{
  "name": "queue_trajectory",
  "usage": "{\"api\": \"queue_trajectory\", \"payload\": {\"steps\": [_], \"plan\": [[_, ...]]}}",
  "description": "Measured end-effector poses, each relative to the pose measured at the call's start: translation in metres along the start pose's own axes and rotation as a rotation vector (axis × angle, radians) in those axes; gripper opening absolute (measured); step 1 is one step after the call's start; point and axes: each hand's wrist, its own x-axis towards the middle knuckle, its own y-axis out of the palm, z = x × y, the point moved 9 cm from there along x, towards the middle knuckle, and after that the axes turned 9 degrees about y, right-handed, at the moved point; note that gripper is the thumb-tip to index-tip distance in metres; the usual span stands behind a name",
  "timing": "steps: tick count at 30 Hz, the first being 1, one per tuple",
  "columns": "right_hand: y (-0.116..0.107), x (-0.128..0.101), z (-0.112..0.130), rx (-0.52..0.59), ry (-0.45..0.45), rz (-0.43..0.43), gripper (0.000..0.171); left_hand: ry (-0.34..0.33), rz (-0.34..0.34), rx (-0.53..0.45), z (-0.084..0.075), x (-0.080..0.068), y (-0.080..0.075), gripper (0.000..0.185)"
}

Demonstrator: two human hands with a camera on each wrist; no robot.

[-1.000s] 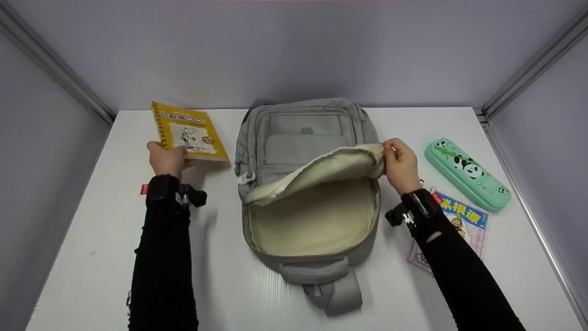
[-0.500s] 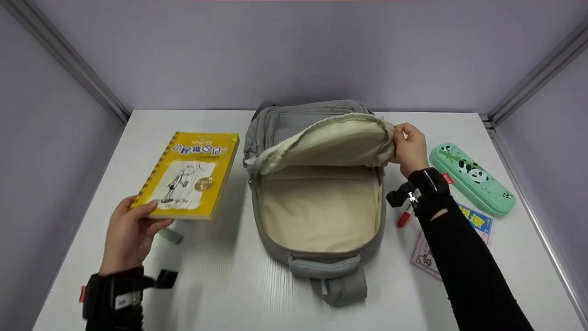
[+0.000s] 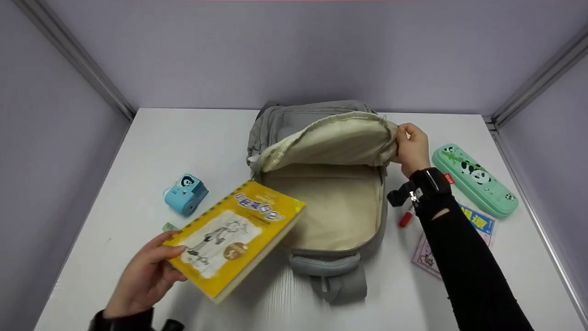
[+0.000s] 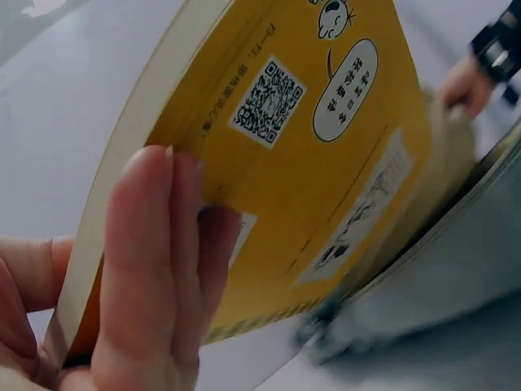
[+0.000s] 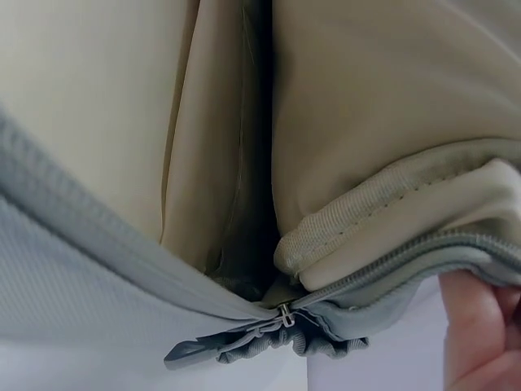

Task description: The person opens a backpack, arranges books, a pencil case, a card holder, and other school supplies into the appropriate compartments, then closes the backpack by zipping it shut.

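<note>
A yellow book (image 3: 239, 234) with a cartoon figure on its cover is held by my left hand (image 3: 149, 271), thumb on the front and fingers behind. Its top corner overlaps the left edge of a grey backpack (image 3: 337, 263), which lies unzipped with its cream lining showing. The back cover of the book, with a QR code, faces the left wrist camera, and fingers (image 4: 146, 269) lie against it. My right hand (image 3: 412, 147) pinches the right edge of the backpack's front flap (image 3: 340, 140) and holds it raised. In the right wrist view the zipper slider (image 5: 286, 316) sits at the corner of the opening.
Left of the backpack is a blue panda-printed gadget (image 3: 186, 195), with a small green piece (image 3: 170, 226) partly behind the book. To the right lie a green panda pencil case (image 3: 475, 179), a pink-and-blue booklet (image 3: 427, 257) under the forearm, and a red-capped pen (image 3: 405, 219).
My left hand has brought the yellow book from the far left toward me and right, up to the backpack opening, turning it. My right hand has lifted the flap higher. The blue gadget has come into view.
</note>
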Motion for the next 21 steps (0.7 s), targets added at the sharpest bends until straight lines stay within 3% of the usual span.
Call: {"api": "queue_trajectory", "payload": {"steps": [4,9,13,21], "plan": [[0.000,-0.007,0.006,0.046,-0.004,0.004,0.028,-0.080,-0.024,0.002,0.027,0.032,0.053,0.022],[0.000,-0.003,0.004,0.081,-0.011,0.026,0.028,-0.048,-0.046,0.014,0.050,0.075,0.099,0.038],[-0.003,0.006,-0.002,0.095,-0.021,0.028,0.027,-0.012,-0.081,0.016,0.065,0.108,0.119,0.046],[0.000,0.008,-0.007,0.063,-0.022,0.033,0.026,0.031,-0.227,-0.023,0.087,0.167,0.146,0.049]]}}
